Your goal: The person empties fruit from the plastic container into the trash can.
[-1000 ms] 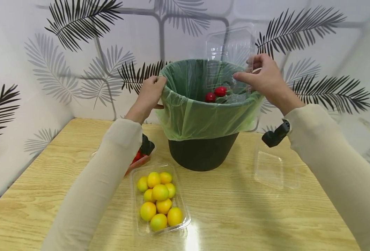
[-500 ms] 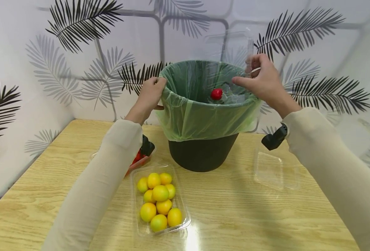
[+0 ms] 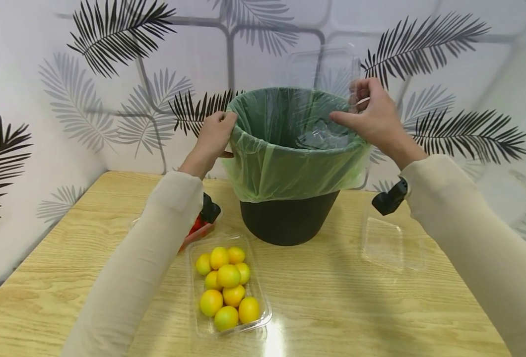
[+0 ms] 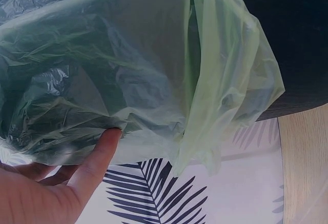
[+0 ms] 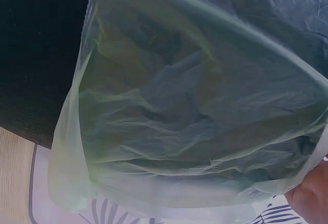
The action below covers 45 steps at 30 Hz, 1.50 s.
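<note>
A black bin (image 3: pixel 285 223) lined with a translucent green plastic bag (image 3: pixel 290 171) stands on the table. My left hand (image 3: pixel 214 134) grips the bin's rim through the bag at the left; in the left wrist view its thumb (image 4: pixel 100 157) presses on the film. Over the right side of the opening, my right hand (image 3: pixel 372 111) pinches a clear plastic container (image 3: pixel 330 67) by its edge, tilted up on end. No fruit shows in that container. Only part of the right hand (image 5: pixel 310 193) appears in the right wrist view, beside the bag. The bin's bottom is hidden.
In front of the bin lies a clear tray (image 3: pixel 263 317) of several small yellow citrus fruits (image 3: pixel 229 275). A reddish container (image 3: pixel 207 229) with red pieces is partly behind my left sleeve. Another clear plastic box (image 3: pixel 383 243) lies at right. A patterned wall (image 3: pixel 263 54) rises behind.
Two small red round fruits seen at the bin's opening have dropped out of sight inside. The clear container has sunk slightly in my right hand. My left hand stays on the rim.
</note>
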{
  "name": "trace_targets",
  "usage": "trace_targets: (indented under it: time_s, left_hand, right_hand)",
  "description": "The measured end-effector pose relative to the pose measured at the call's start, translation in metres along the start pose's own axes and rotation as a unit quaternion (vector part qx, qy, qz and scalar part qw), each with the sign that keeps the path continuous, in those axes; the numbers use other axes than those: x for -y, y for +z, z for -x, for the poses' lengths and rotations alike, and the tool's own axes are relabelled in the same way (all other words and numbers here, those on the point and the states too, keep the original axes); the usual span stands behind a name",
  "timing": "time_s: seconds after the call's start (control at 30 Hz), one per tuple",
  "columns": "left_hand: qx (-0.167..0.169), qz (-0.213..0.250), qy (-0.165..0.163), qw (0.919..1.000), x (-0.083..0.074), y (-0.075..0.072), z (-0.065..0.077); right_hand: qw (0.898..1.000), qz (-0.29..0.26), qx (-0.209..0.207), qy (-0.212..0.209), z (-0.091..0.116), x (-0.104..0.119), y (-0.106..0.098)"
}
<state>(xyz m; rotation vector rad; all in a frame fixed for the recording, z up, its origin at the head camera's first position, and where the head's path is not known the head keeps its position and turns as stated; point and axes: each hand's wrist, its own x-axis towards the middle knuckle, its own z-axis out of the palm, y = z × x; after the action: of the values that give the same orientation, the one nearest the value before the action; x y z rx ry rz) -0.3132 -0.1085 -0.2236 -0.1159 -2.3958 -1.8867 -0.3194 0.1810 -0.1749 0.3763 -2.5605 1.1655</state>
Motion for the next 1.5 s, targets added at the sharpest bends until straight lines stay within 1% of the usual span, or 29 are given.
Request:
trace_targets:
  time_s: [0.2, 0.4, 0.53, 0.63, 0.83, 1.07, 1.13, 1.2, 1.27, 1.5]
  left_hand:
    - [0.001, 0.0, 0.002, 1.0, 0.001, 0.0, 0.0]
    - [0.003, 0.001, 0.004, 1.0, 0.001, 0.0, -0.001]
    - [0.004, 0.0, 0.004, 1.0, 0.001, 0.0, -0.001]
    - [0.004, 0.0, 0.004, 1.0, 0.001, 0.0, -0.001]
    - [0.004, 0.0, 0.003, 1.0, 0.0, 0.0, 0.0]
    - [0.007, 0.0, 0.003, 1.0, 0.0, 0.0, 0.0]
    - [0.008, 0.0, 0.004, 1.0, 0.001, 0.0, -0.001]
    - [0.007, -0.001, 0.005, 1.0, 0.001, 0.0, -0.001]
    - [0.007, -0.001, 0.005, 1.0, 0.001, 0.0, -0.001]
    - [0.006, 0.001, 0.005, 1.0, 0.001, 0.001, -0.001]
  right_hand:
    - [1.0, 0.001, -0.003, -0.004, 0.001, 0.0, 0.0]
    - [1.0, -0.026, -0.014, -0.003, 0.0, 0.002, -0.002]
    - [0.999, -0.036, -0.024, -0.012, -0.001, 0.004, -0.007]
    - [0.999, -0.035, -0.033, -0.017, -0.001, 0.005, -0.013]
    - [0.996, -0.06, -0.058, -0.015, 0.0, 0.01, -0.027]
    - [0.995, -0.075, -0.064, -0.018, 0.001, 0.012, -0.04]
    - [0.994, -0.078, -0.071, -0.016, 0.001, 0.012, -0.044]
    - [0.995, -0.066, -0.076, -0.014, 0.002, 0.011, -0.048]
    - [0.995, -0.066, -0.079, -0.011, 0.003, 0.01, -0.054]
    - [0.992, -0.088, -0.088, 0.015, 0.008, 0.001, -0.077]
